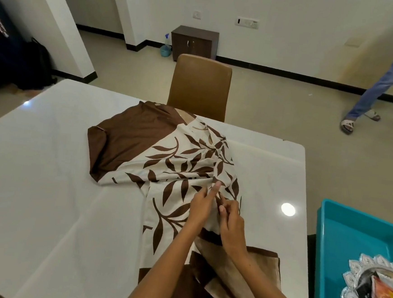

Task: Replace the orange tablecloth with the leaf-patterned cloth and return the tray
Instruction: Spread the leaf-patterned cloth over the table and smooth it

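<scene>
The leaf-patterned cloth [166,160], cream with brown leaves and a brown border, lies partly folded and bunched on the white table [37,159]. My left hand [201,205] and my right hand [230,224] meet over its middle, and both pinch a raised fold of the fabric. A silver tray [354,286] with an orange packet and a dark item on it sits at the lower right, inside a teal tub [349,231]. No orange tablecloth is in view.
A brown chair [200,85] stands at the table's far edge. A small dark cabinet [194,43] with a spray bottle beside it is by the wall. A person's legs in jeans [384,76] are at the right. Dark bags lie at the left.
</scene>
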`<state>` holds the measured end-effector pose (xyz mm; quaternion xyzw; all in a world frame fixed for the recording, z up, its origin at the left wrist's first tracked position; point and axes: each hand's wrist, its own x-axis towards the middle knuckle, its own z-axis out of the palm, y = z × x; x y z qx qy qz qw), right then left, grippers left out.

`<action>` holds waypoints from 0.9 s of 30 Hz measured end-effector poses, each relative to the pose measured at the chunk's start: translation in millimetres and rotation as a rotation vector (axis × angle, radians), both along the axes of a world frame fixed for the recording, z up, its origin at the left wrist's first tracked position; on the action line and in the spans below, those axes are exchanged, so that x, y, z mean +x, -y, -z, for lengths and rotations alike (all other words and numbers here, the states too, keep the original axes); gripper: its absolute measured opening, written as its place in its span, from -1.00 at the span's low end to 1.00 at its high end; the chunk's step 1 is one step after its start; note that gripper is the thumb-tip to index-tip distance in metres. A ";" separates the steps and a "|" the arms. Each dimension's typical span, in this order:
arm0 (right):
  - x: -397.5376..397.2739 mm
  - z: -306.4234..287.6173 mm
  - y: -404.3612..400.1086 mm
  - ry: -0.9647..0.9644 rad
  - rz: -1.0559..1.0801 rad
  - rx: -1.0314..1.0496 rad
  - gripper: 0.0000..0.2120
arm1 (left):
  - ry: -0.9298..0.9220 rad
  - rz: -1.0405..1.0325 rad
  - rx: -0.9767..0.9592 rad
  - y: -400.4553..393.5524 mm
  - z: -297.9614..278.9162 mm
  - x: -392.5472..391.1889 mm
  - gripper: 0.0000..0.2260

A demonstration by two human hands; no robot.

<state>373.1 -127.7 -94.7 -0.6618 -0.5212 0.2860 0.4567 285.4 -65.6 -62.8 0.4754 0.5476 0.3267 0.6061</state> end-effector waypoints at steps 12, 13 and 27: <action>12.7 -2.8 5.9 0.127 0.011 0.101 -0.75 | -0.310 -0.292 0.278 -7.3 -31.3 -35.5 -0.70; 14.0 -2.9 5.4 0.140 0.023 0.118 -0.76 | -0.370 -0.313 0.332 -18.9 -39.8 -58.2 -0.70; -106.1 30.7 -42.3 0.490 -0.286 0.064 -0.54 | -1.227 -0.148 0.297 -65.8 -5.3 -299.5 -0.47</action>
